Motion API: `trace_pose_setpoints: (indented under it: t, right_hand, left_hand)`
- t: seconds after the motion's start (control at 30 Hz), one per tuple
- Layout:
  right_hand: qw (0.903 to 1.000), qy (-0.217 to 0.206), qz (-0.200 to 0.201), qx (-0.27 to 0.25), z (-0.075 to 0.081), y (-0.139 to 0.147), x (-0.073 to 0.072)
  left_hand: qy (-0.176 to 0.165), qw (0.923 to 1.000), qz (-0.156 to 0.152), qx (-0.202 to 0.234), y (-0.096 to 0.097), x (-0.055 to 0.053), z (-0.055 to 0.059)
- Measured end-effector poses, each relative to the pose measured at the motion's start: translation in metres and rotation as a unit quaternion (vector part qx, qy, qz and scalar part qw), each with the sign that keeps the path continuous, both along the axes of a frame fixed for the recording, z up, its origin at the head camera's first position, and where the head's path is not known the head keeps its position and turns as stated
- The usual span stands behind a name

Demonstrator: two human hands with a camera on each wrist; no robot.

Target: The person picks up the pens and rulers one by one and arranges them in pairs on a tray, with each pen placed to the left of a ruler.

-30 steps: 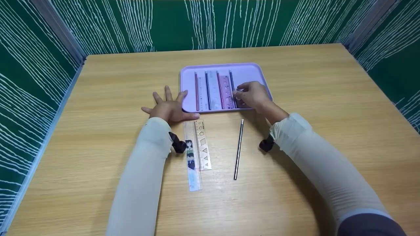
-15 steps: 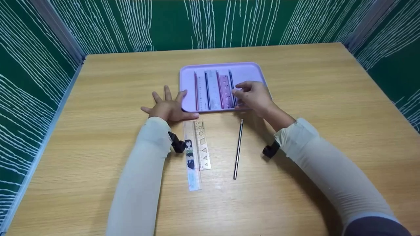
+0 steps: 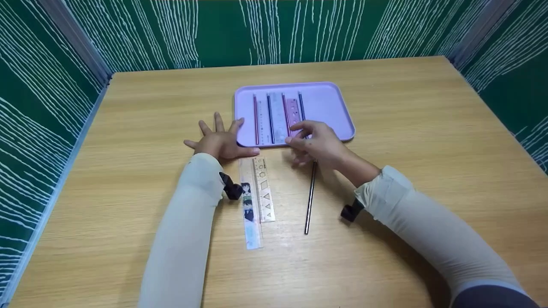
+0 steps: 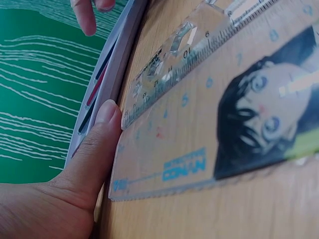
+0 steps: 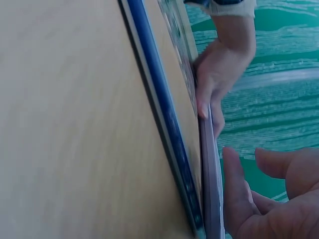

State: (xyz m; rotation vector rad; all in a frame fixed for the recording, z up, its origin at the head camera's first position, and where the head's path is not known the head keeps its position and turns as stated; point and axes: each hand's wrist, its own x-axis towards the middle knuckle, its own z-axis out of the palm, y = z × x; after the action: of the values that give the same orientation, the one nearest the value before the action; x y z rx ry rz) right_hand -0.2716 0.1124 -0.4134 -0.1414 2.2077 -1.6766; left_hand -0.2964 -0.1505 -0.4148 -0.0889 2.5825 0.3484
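Note:
My left hand (image 3: pixel 219 143) spreads its fingers at the near left corner of the lilac tray (image 3: pixel 332 107), its thumb along the front edge. My right hand (image 3: pixel 322 143) hovers over the tray's front edge, fingers loosely bent; the right wrist view shows nothing between them. Inside the tray, pencils alternate with rulers: a red pencil (image 3: pixel 256 119), a clear ruler (image 3: pixel 263 124), a dark pencil (image 3: pixel 270 115), a pale ruler (image 3: pixel 278 115), another red pencil (image 3: pixel 284 109), a pink ruler (image 3: pixel 293 111) and a dark pencil (image 3: pixel 301 105). My right hand partly covers the last ones.
In front of the tray lie a clear ruler with a cartoon print (image 3: pixel 249 209) and, beside it, a stencil ruler (image 3: pixel 265 192). A loose dark striped pencil (image 3: pixel 309 205) lies right of them, its far end under my right hand. Green walls (image 3: pixel 222 34) enclose the wooden table (image 3: pixel 128 171).
My right hand has moved left and toward me, from the tray's right part beside the last dark pencil to above its front edge. My left hand has stayed put.

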Motion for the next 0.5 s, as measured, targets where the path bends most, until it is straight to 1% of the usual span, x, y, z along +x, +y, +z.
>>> trace_pose_setpoints:
  t: [0.23, 0.37, 0.5]
  right_hand:
    - [0.9985, -0.017, 0.052, -0.002, -0.003, -0.015, 0.013]
    - [0.9974, -0.020, 0.069, -0.002, -0.007, -0.024, 0.019]
    - [0.9962, -0.015, 0.084, 0.015, -0.011, -0.033, 0.023]
  left_hand:
    - [0.005, 1.0000, 0.000, 0.000, 0.000, 0.001, 0.001]
    - [0.003, 1.0000, -0.002, -0.001, 0.000, 0.001, 0.000]
    - [0.002, 1.0000, -0.002, 0.003, -0.001, 0.002, 0.001]
